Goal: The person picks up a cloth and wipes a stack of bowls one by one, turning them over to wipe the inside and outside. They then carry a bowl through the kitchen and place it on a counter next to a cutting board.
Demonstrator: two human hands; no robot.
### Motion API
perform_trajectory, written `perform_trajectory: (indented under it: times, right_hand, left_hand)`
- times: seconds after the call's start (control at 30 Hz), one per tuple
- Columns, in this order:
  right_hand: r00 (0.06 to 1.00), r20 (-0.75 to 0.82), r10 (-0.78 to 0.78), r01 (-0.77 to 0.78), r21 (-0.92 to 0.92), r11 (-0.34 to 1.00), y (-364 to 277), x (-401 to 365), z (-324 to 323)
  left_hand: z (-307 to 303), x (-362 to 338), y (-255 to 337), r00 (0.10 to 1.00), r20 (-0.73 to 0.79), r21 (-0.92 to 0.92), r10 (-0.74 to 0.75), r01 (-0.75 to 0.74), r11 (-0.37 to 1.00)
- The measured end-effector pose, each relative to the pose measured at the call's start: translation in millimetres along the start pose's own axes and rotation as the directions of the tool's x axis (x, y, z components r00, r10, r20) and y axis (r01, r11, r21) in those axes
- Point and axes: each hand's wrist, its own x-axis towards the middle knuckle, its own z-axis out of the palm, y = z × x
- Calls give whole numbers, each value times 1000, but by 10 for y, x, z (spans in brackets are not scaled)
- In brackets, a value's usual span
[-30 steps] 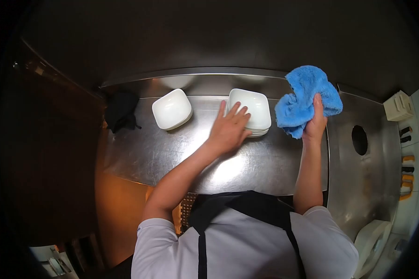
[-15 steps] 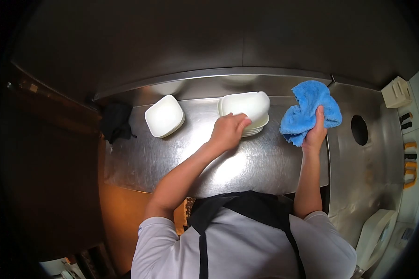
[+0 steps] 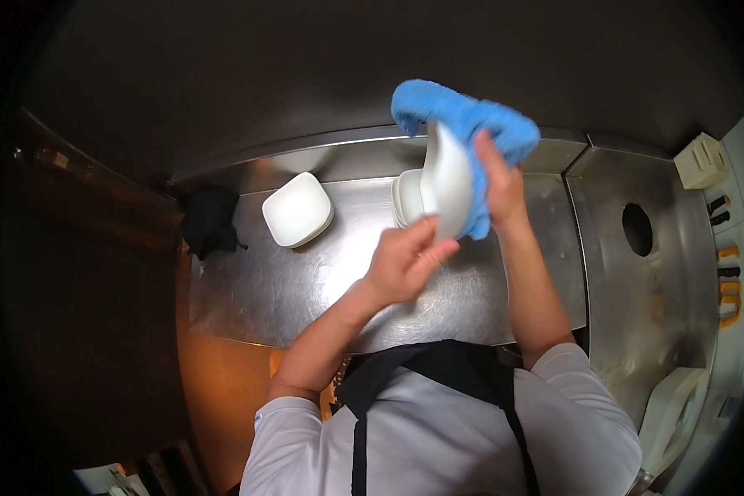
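Note:
My left hand (image 3: 407, 258) grips the near edge of a white dish (image 3: 450, 178), which is tipped up on its side above the metal counter. Against the dish's right side lies a fluffy blue cloth (image 3: 504, 124), and my right hand (image 3: 502, 183) is closed on it with the thumb upward. Part of the cloth hangs over the dish's far edge. Behind the raised dish, a stack of white dishes (image 3: 407, 198) is partly hidden. Another short stack of squarish white dishes (image 3: 298, 209) rests further left, apart from both hands.
The stainless counter (image 3: 248, 289) ends at a raised back ledge. A black cloth-like item (image 3: 209, 221) lies at its left end. On the right, a metal surface has a round dark hole (image 3: 637, 230). Knives with yellow and black handles (image 3: 728, 285) line the right wall.
The left hand has lifted a dish off the middle stack and turned it on its side. My right hand has brought the blue cloth leftward against it.

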Motion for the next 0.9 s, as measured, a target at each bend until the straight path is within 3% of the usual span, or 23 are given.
perform_trajectory:
  times: [0.03, 0.07, 0.1, 0.17, 0.3, 0.4, 0.5, 0.57, 0.63, 0.67, 0.7, 0.73, 0.8, 0.83, 0.9]
  right_hand:
    - [976, 17, 219, -213, 311, 926, -95, 48, 91]
    - [949, 166, 269, -316, 479, 819, -29, 47, 171]
    - [974, 94, 206, -226, 435, 872, 646, 98, -56]
    - [916, -37, 400, -296, 610, 735, 606, -394, 407]
    - [794, 85, 602, -552, 515, 655, 674, -842, 346]
    - [777, 163, 608, -600, 485, 636, 508, -873, 369]
    - [744, 105, 659, -599, 543, 589, 417, -949, 242]
    - [800, 126, 587, -556, 522, 646, 313, -949, 232]
    - [859, 147, 491, -499, 456, 737, 318, -952, 258]
    - [895, -35, 444, -428, 207, 880, 502, -955, 212]
    - [955, 64, 290, -279, -139, 950, 698, -940, 222]
    - [965, 212, 157, -48, -443, 895, 892, -918, 240]
    - [865, 496, 74, 401, -772, 493, 1195, -941, 349]
    - [798, 592, 112, 560, -797, 228, 1300, -994, 478]
    - [715, 661, 230, 655, -747, 112, 1423, -1119, 724]
  left_hand:
    - [-23, -57, 87, 998, 42, 307, 46, -56, 950]
    - [62, 14, 194, 908, -24, 399, 418, -375, 837]
    - [63, 45, 114, 842, -8, 416, 540, -488, 767]
    - [-45, 14, 133, 858, 21, 618, 514, -415, 667]
    - [-160, -394, 21, 933, -3, 758, 360, -233, 609]
    - [-257, -798, -52, 966, -56, 764, 253, -121, 634]
    - [-312, -1251, -321, 989, -96, 697, 114, -15, 717]
    - [-271, -1593, -563, 997, -69, 699, 25, 31, 714]
    - [-154, -1826, -749, 995, -66, 730, -77, 101, 676]
    - [-106, -1916, -876, 993, -72, 757, -92, 115, 643]
    - [-77, -1958, -929, 992, -73, 783, -105, 122, 610]
    - [-44, -1953, -906, 987, -89, 807, -130, 148, 572]
    - [-15, -2028, -1061, 988, -111, 822, -103, 149, 550]
    - [-1, -2042, -1069, 988, -122, 828, -91, 152, 540]
    - [97, -2097, -940, 951, -308, 780, -27, 269, 565]
